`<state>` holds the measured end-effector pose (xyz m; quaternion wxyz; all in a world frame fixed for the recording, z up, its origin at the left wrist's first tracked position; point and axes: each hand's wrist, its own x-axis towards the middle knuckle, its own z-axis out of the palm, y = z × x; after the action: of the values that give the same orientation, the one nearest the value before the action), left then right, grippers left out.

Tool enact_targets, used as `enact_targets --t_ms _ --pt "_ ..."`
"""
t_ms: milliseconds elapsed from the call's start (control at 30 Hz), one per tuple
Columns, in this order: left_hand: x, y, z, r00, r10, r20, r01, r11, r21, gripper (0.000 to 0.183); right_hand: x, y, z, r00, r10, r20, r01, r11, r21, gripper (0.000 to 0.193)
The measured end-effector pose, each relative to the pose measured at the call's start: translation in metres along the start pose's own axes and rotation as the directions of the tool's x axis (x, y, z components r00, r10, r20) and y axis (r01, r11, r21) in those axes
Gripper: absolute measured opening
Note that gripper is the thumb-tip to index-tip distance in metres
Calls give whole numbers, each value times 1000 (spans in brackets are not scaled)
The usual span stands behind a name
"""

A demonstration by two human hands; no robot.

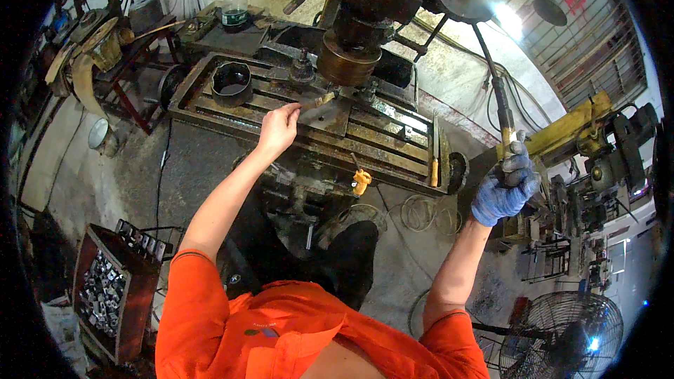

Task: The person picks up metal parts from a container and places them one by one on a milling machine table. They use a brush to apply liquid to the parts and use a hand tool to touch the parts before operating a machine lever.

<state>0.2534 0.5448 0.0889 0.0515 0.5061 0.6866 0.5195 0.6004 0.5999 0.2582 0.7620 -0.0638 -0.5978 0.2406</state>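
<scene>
My bare left hand [279,126] pinches a small brush [317,102], its bristles pointing toward the work under the machine's spindle head [349,57]. At the right, my right hand [508,186] wears a blue-grey glove and is wrapped round the lower end of a long machine lever [501,102]. The slotted metal machine table [393,161] lies beneath the spindle. A round dark pot [232,95] with dark liquid stands on it, left of the brush. Metal clamping parts sit around the spindle; the exact workpiece is too small to make out.
A yellow air gun [361,181] hangs at the table's front edge. A yellow-handled file [434,168] lies at its right end. A box [133,295] of small metal parts stands lower left, a fan [562,333] lower right. A bottle [234,10] stands behind.
</scene>
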Motion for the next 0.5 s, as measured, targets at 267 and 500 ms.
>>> enact_targets --t_ms 267,500 --pt "0 -4 6 998 -13 58 17 996 -84 22 -9 3 0 1000 2 3 -2 1000 -22 43" --pt "1 15 -1 953 -172 248 221 958 -185 25 2 -3 6 1000 -30 -4 29 999 -31 43"
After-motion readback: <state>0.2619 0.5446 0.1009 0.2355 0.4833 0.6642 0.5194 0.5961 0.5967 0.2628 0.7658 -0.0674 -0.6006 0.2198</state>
